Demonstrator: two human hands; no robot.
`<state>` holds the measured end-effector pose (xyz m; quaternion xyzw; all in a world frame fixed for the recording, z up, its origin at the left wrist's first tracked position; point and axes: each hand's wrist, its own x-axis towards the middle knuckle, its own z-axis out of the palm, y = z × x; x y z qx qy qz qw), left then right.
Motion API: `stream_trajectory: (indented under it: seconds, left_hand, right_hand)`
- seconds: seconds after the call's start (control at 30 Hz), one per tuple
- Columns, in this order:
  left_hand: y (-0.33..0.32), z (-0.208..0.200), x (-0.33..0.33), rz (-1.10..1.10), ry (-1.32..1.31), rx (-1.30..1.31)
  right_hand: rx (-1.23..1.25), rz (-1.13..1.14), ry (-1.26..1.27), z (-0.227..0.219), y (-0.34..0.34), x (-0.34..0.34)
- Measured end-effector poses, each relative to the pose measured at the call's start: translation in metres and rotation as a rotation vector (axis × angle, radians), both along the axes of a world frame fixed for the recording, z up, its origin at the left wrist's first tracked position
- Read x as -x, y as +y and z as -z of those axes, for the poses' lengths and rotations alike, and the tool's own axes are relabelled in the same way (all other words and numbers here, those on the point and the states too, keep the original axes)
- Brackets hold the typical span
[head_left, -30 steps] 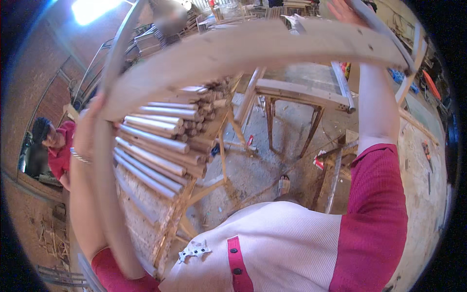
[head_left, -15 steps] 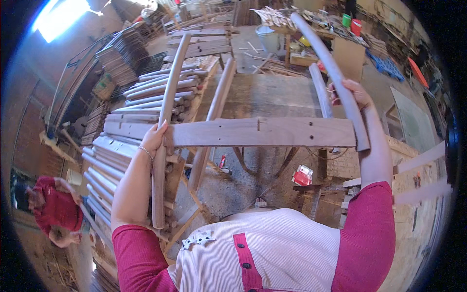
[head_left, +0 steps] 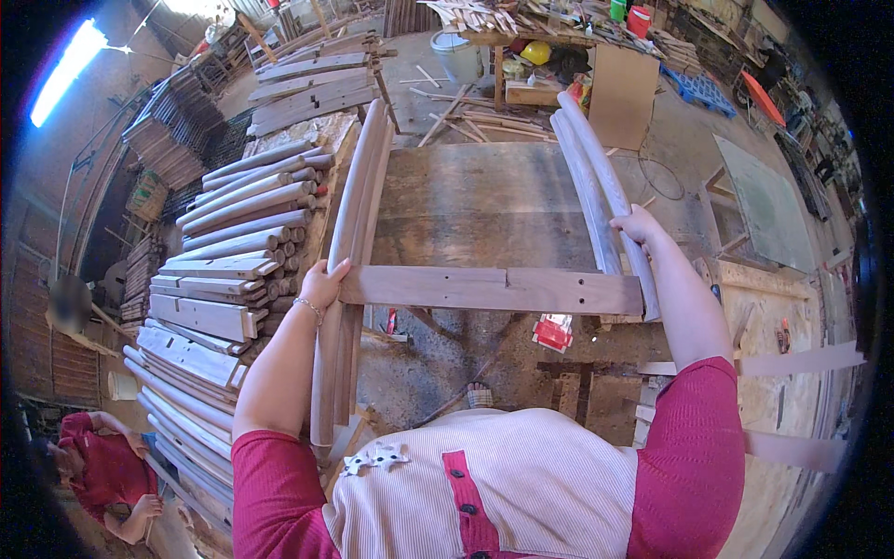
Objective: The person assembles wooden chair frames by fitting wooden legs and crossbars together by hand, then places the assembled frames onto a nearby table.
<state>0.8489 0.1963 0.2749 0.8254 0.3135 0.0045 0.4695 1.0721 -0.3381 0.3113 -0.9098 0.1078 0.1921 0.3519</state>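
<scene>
right hand (head_left: 639, 226) fingers hidden behind curved rail (head_left: 605, 191), co-worker (head_left: 102, 470) cut off by rim

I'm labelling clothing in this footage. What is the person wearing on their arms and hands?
Both hands are bare. Short dark pink ribbed sleeves end above the elbows. A thin beaded bracelet circles the left wrist; the right wrist shows nothing worn.

Lying stacked at nine o'clock: rounded wooden poles (head_left: 244, 210) and flat boards (head_left: 200, 317). Crouching at seven o'clock: a person in red (head_left: 102, 470). Standing at twelve: a cluttered workbench (head_left: 549, 42).
</scene>
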Motion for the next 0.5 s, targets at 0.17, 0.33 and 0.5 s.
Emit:
stream_trajectory:
  seconds: [0.17, 0.33, 0.5]
  left_hand:
    - [0.018, -0.002, -0.023, 0.126, 0.072, -0.361]
    - [-0.018, -0.026, -0.012, 0.277, 0.402, -0.571]
    - [-0.038, -0.032, 0.042, 0.119, 0.047, -0.499]
  right_hand:
    - [0.182, -0.06, -0.113, 0.026, 0.007, -0.025]
    - [0.418, -0.033, -0.153, 0.047, 0.026, -0.011]
    - [0.28, -0.004, -0.169, 0.047, 0.017, 0.001]
